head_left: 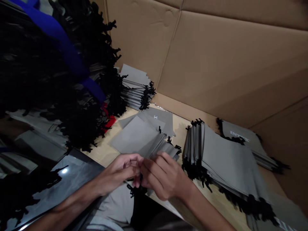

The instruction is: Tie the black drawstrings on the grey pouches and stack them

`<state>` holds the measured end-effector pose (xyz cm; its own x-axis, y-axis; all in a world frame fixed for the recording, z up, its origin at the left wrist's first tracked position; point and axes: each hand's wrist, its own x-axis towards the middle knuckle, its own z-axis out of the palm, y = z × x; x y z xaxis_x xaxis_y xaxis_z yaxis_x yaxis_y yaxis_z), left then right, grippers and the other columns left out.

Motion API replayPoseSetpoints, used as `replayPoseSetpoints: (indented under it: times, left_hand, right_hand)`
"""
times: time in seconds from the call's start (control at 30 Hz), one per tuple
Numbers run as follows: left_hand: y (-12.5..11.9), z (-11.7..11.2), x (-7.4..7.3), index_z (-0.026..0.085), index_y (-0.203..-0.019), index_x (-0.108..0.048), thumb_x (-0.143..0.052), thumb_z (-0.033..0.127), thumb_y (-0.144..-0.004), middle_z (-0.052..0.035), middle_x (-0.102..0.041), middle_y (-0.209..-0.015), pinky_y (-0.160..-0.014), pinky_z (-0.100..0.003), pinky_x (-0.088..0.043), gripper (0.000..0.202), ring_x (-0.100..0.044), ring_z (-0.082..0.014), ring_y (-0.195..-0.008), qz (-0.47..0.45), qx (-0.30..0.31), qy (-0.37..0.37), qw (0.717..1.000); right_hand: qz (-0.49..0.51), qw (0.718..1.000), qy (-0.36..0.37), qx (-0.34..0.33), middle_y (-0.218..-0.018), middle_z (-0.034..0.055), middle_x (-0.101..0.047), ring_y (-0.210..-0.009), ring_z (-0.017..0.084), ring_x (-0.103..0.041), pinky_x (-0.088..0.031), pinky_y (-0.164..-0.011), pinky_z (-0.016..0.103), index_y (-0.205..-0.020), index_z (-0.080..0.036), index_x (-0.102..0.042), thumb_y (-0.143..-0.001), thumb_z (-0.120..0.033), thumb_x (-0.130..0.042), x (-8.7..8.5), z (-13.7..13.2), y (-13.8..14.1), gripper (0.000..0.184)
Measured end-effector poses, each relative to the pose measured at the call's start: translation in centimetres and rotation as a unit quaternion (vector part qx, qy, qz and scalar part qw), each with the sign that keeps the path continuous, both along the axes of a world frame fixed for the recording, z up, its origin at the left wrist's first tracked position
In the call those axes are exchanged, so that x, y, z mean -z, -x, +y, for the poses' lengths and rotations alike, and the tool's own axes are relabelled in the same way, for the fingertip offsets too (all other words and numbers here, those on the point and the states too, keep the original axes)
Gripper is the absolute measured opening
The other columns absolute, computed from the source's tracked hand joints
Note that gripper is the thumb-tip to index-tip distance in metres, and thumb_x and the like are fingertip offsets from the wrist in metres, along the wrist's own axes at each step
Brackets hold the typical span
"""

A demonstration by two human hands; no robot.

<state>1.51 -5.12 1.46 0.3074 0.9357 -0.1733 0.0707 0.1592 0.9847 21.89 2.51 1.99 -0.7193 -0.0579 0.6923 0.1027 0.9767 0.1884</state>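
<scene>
Left hand (119,172) and right hand (163,177) were closed on a black drawstring (132,190); stacked grey pouches (226,163) lay just right of the grip.

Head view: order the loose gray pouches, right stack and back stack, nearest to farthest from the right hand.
1. Loose gray pouches: ahead of the right hand.
2. Right stack: to its right.
3. Back stack: far ahead, by the cardboard.

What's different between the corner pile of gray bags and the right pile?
The right pile is bigger than the corner pile. The right pile fans out long, but the corner pile sits short and tight. Both hold gray bags with black strings.
</scene>
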Motion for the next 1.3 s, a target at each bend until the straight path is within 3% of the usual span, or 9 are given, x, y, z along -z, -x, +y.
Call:
replayPoseSetpoints:
  times: [0.13, 0.27, 0.5, 0.63, 0.7, 0.87, 1.0, 1.2, 1.3]
  left_hand:
    - [0.5, -0.1, -0.3, 0.022, -0.095, -0.057, -0.047, 0.035, -0.100, 0.0013, -0.060, -0.076, -0.062, -0.027, -0.055, 0.017, -0.062, -0.0158, -0.066, 0.042, -0.013, -0.050, 0.998]
    - [1.2, -0.5, -1.2, 0.024, -0.097, -0.064, -0.065, 0.018, -0.092, 0.0016, -0.061, -0.088, -0.074, -0.024, -0.049, 0.008, -0.060, -0.0157, -0.081, 0.142, -0.056, -0.171, 0.973]
    - [1.5, -0.6, -0.9, 0.023, -0.118, -0.060, -0.057, 0.004, -0.098, 0.0019, -0.063, -0.095, -0.080, -0.020, -0.050, 0.028, -0.068, -0.0130, -0.083, 0.318, -0.053, -0.426, 0.845]
    - [1.5, -0.3, -0.5, 0.025, -0.114, -0.063, -0.061, 0.005, -0.097, 0.0014, -0.065, -0.096, -0.082, -0.021, -0.050, 0.026, -0.067, -0.0140, -0.086, 0.262, -0.064, -0.395, 0.878]
    - [1.2, -0.2, -0.4, 0.025, -0.108, -0.062, -0.060, 0.007, -0.098, 0.0020, -0.063, -0.092, -0.080, -0.022, -0.050, 0.021, -0.065, -0.0140, -0.083, 0.234, -0.074, -0.361, 0.900]
    - [-0.1, 0.3, -0.5, 0.024, -0.096, -0.054, -0.052, 0.019, -0.102, 0.0039, -0.057, -0.080, -0.064, -0.021, -0.052, 0.008, -0.060, -0.0132, -0.069, 0.157, -0.072, -0.227, 0.959]
    - [-0.5, 0.6, -0.8, 0.022, -0.092, -0.056, -0.042, 0.023, -0.104, 0.0037, -0.059, -0.071, -0.053, -0.021, -0.051, 0.017, -0.059, -0.0130, -0.058, 0.097, -0.046, -0.138, 0.985]
    - [-0.1, 0.1, -1.0, 0.023, -0.090, -0.063, -0.076, 0.024, -0.083, 0.0033, -0.057, -0.083, -0.075, -0.023, -0.051, 0.015, -0.056, -0.0150, -0.079, 0.092, -0.130, -0.145, 0.977]
    - [-0.7, 0.2, -0.7, 0.022, -0.094, -0.060, -0.060, 0.028, -0.094, 0.0038, -0.056, -0.075, -0.064, -0.023, -0.049, 0.006, -0.055, -0.0144, -0.068, 0.069, -0.128, -0.099, 0.984]
  right_hand:
    - [0.010, 0.999, 0.045, 0.019, -0.096, 0.0127, -0.074, -0.079, 0.023, -0.056, -0.047, -0.074, 0.040, -0.106, -0.010, -0.071, -0.098, -0.013, -0.057, 0.0, 0.0, 0.4, 0.016]
    - [0.034, 0.975, 0.216, 0.033, -0.088, 0.0071, -0.067, -0.079, 0.022, -0.055, -0.048, -0.071, 0.036, -0.105, -0.017, -0.061, -0.090, -0.012, -0.058, -0.1, -0.6, 0.8, 0.015]
    - [0.084, 0.914, 0.396, 0.008, -0.092, 0.0024, -0.065, -0.082, 0.019, -0.057, -0.048, -0.079, 0.034, -0.104, -0.023, -0.052, -0.088, -0.010, -0.056, 0.0, -1.6, 1.5, 0.021]
    - [0.106, 0.892, 0.438, 0.017, -0.088, 0.0003, -0.064, -0.080, 0.018, -0.057, -0.047, -0.078, 0.033, -0.100, -0.023, -0.052, -0.087, -0.011, -0.056, 0.3, -1.9, 1.8, 0.018]
    - [0.101, 0.906, 0.410, 0.029, -0.088, 0.0017, -0.064, -0.079, 0.018, -0.057, -0.048, -0.077, 0.033, -0.100, -0.023, -0.053, -0.088, -0.011, -0.056, 0.3, -1.7, 1.6, 0.018]
    - [0.033, 0.987, 0.145, 0.058, -0.091, 0.0095, -0.071, -0.080, 0.023, -0.057, -0.047, -0.074, 0.037, -0.107, -0.015, -0.062, -0.095, -0.013, -0.058, -0.2, -0.3, 0.4, 0.013]
    - [-0.003, 1.000, 0.019, 0.016, -0.095, 0.0118, -0.074, -0.079, 0.024, -0.058, -0.045, -0.074, 0.040, -0.105, -0.014, -0.066, -0.102, -0.018, -0.059, -0.3, 0.6, -0.2, 0.009]
    - [0.083, 0.961, 0.257, 0.049, -0.089, 0.0062, -0.067, -0.078, 0.022, -0.057, -0.046, -0.072, 0.036, -0.107, -0.020, -0.057, -0.091, -0.012, -0.057, 0.3, -0.3, 0.9, 0.018]
    - [0.083, 0.970, 0.224, 0.054, -0.092, 0.0077, -0.070, -0.079, 0.022, -0.058, -0.047, -0.073, 0.037, -0.108, -0.019, -0.057, -0.091, -0.012, -0.059, 0.6, -0.5, 1.1, 0.018]
